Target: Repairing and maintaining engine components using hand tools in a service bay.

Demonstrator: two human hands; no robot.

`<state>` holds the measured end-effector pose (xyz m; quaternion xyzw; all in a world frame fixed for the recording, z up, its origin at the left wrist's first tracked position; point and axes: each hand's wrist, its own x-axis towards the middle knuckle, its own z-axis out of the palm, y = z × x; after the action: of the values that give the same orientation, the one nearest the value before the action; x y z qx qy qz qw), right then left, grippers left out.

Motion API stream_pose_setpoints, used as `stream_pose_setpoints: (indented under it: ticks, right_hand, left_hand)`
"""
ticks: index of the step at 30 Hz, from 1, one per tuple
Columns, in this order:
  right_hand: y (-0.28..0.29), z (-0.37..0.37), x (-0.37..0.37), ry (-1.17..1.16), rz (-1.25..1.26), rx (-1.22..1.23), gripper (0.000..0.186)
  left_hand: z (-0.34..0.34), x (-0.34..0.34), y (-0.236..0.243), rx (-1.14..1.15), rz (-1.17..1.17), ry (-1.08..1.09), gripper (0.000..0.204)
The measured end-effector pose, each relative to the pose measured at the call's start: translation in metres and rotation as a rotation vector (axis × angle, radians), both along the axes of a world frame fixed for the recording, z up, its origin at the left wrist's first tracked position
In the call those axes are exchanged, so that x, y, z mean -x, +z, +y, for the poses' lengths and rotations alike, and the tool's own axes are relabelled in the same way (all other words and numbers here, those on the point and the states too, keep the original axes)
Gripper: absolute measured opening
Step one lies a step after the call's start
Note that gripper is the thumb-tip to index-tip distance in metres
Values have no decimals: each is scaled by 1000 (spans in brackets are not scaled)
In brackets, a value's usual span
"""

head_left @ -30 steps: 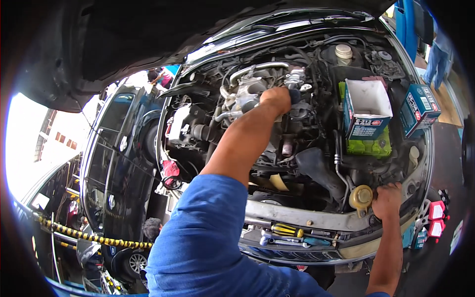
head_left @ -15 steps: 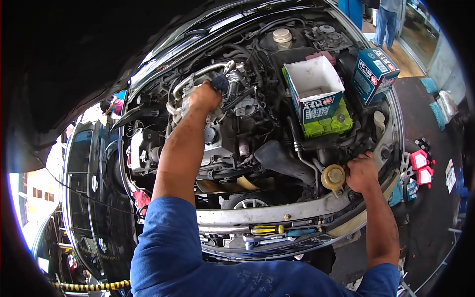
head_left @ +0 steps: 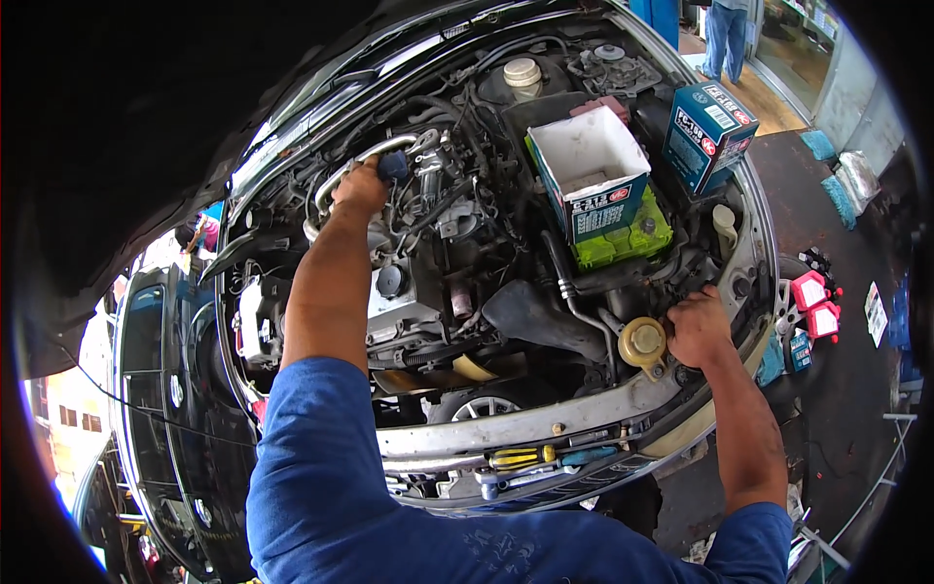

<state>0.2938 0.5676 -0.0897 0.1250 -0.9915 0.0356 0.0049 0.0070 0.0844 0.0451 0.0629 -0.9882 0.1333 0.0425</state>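
Note:
My left hand (head_left: 360,189) reaches over the engine (head_left: 404,302), closed on a small dark blue object (head_left: 393,165) whose kind I cannot make out. It is beside curved metal pipes (head_left: 326,190) on the engine's far left part. My right hand (head_left: 699,331) rests at the front right corner of the engine bay, fingers curled down; what they grip, if anything, is hidden. Just left of it is a yellowish round cap (head_left: 642,343). A dark round cap (head_left: 391,280) sits on the engine, nearer me than my left hand.
An open blue-and-white box (head_left: 595,175) stands on the lime-green battery (head_left: 632,234). Another blue box (head_left: 708,136) stands on the right fender side. Screwdrivers (head_left: 525,456) lie along the front edge. Red-and-white containers (head_left: 815,304) are on the floor at right. A person (head_left: 725,44) stands far back right.
My left hand has moved slightly left and farther over the engine, and the dark blue object has gone with it. My right hand keeps its place. The whole view has shifted a little.

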Motion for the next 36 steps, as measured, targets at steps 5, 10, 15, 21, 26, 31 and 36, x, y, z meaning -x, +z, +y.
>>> stream_pose_setpoints:
  ticks: [5,10,15,21,26,31,36]
  right_hand:
    - [7,3,-1,15,-29,-18,21]
    - [12,1,1,10,-50,6,24]
    - [0,-2,3,20,-7,17,26]
    - [2,0,2,48,39,93,15]
    - [2,-5,3,43,41,107,14]
    - [2,-8,10,62,10,126,13]
    - [7,-10,11,48,25,149,15]
  left_hand:
    - [6,-15,2,-166,-121,13,54]
    - [43,-53,12,-117,-179,-12,55]
    - [45,-50,8,-165,-100,204,49]
    - [25,-38,-16,-111,72,126,39]
    - [11,-35,-22,-117,99,43,37]
    - [-12,-23,-32,-127,127,-70,34]
    - [-12,-23,-32,-158,177,-181,32]
